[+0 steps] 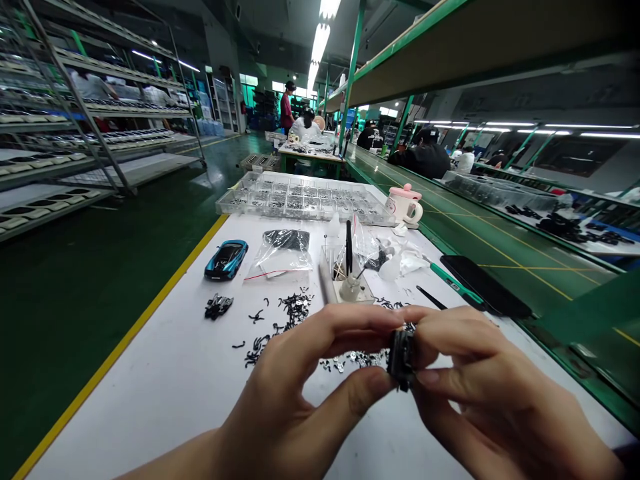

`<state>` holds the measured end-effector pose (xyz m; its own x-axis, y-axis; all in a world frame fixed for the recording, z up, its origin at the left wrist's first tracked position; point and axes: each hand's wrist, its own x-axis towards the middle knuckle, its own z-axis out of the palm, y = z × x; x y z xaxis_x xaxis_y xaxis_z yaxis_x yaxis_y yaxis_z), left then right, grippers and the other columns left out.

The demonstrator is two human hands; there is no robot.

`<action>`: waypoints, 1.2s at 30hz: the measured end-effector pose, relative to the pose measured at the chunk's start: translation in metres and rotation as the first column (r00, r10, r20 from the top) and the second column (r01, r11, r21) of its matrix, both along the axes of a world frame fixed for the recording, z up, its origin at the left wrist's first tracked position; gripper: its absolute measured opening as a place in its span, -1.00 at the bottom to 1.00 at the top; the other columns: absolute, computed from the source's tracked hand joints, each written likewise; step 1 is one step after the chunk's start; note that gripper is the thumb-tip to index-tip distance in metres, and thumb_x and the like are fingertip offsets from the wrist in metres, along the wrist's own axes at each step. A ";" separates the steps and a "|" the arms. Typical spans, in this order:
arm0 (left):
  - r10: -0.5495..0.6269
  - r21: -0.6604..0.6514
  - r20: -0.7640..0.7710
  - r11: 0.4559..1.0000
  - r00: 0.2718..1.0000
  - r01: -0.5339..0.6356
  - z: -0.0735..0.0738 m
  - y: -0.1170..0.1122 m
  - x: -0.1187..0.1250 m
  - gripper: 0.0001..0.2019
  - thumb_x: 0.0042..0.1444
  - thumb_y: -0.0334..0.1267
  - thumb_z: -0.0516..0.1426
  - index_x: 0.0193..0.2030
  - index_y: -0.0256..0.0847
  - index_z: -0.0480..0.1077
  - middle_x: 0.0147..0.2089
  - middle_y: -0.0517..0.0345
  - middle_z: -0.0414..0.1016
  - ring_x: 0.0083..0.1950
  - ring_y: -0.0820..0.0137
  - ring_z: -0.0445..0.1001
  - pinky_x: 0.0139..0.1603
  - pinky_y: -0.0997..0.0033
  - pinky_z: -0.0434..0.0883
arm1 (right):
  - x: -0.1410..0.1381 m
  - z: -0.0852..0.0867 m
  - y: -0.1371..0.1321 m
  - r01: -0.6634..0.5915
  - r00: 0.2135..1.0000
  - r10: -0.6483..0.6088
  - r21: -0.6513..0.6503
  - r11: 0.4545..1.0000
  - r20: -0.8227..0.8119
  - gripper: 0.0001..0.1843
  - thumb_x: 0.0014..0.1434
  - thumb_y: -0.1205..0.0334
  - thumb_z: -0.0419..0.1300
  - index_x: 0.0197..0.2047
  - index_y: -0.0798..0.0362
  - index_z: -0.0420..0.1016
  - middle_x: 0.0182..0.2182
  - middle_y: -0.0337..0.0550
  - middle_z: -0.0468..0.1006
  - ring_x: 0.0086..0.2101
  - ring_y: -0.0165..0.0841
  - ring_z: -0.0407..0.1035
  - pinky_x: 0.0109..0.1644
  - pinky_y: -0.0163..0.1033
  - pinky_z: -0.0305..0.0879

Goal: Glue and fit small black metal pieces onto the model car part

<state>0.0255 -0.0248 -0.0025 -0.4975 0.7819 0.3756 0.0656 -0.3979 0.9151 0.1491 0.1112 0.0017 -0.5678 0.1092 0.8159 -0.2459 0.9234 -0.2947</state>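
Between my two hands, above the white table, is a small black plastic part [401,359], seen nearly edge-on. My left hand [305,387] pinches it between thumb and forefinger from the left. On the right side, my right hand [480,373] grips the same part with thumb and fingertips; its far face is hidden by the fingers. Below and behind the hands lie loose small black pieces [295,308] and shiny metal bits [339,365]. Left of these sit a similar black assembly [219,306] and a blue toy car [227,259].
A clear compartment tray [305,215] spans the table's far end beside a pink-lidded mug [403,203]. Nearer are a plastic bag [280,253], a holder with black tweezers [349,247], a green-handled tool [456,285] and a black phone-like slab [483,285]. A conveyor runs along the right.
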 end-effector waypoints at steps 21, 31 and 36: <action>-0.102 -0.033 0.189 0.993 0.977 0.110 0.006 0.002 0.000 -0.76 0.30 -0.33 0.27 -0.01 0.19 0.58 -0.02 0.37 0.62 0.00 0.52 0.60 0.03 0.68 0.50 | 0.001 0.003 0.013 -0.243 0.970 0.239 -0.143 0.959 -0.045 -0.62 0.07 0.68 0.14 -0.19 0.01 0.39 -0.26 -0.33 0.50 -0.21 -0.50 0.47 0.29 -0.28 0.42; -0.158 -0.052 0.357 0.981 0.921 0.189 0.012 0.004 -0.006 -0.78 0.34 -0.19 0.23 0.00 0.32 0.58 -0.02 0.45 0.64 0.05 0.52 0.61 0.08 0.72 0.44 | 0.044 -0.001 0.074 -0.005 0.811 0.027 -0.039 0.999 0.585 -0.86 0.45 0.37 0.09 -0.12 -0.05 0.42 -0.21 -0.24 0.53 -0.25 -0.43 0.47 -0.20 -0.34 0.41; -0.078 -0.174 0.548 0.963 0.833 0.205 0.018 0.004 -0.002 -0.86 0.20 -0.11 0.34 -0.09 0.21 0.62 -0.06 0.43 0.62 -0.03 0.46 0.65 0.05 0.66 0.47 | 0.061 -0.052 0.063 0.108 0.714 -0.013 -0.092 0.990 0.700 -0.79 0.43 0.47 0.01 -0.22 0.01 0.33 -0.32 -0.23 0.49 -0.34 -0.39 0.43 -0.27 -0.29 0.36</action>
<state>0.0240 -0.0208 0.0157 -0.4475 0.8885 -0.1017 -0.4974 -0.1528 0.8540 0.2106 0.1744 -0.0500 -0.9580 0.2308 0.1703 0.1280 0.8754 -0.4662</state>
